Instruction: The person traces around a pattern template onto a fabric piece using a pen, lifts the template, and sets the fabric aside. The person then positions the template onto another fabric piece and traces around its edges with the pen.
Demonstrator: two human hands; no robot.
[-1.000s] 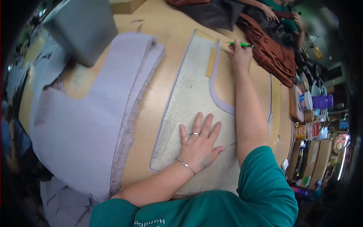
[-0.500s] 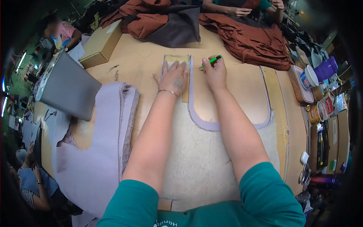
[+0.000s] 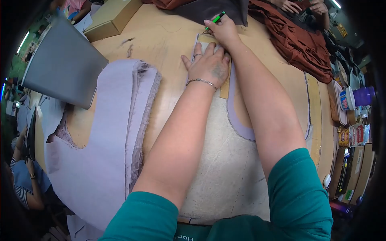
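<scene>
My left hand lies flat with fingers spread, pressing on the narrow upper end of a pale grey pattern template. Lilac fabric shows as a band along the template's curved edge. In my right hand a green pen is pinched, its tip down near the template's top edge. That hand partly hides the top end. To the left sits a thick stack of cut lilac fabric pieces with frayed edges.
A grey bin and a cardboard box stand at the left. Rust-red cloth is heaped at the back right, before another person's hands. Along the right edge are a white tub and a purple container.
My right hand with the pen has moved from the template's right side to its top end. The left hand stays pressed on the template. The whole view has shifted.
</scene>
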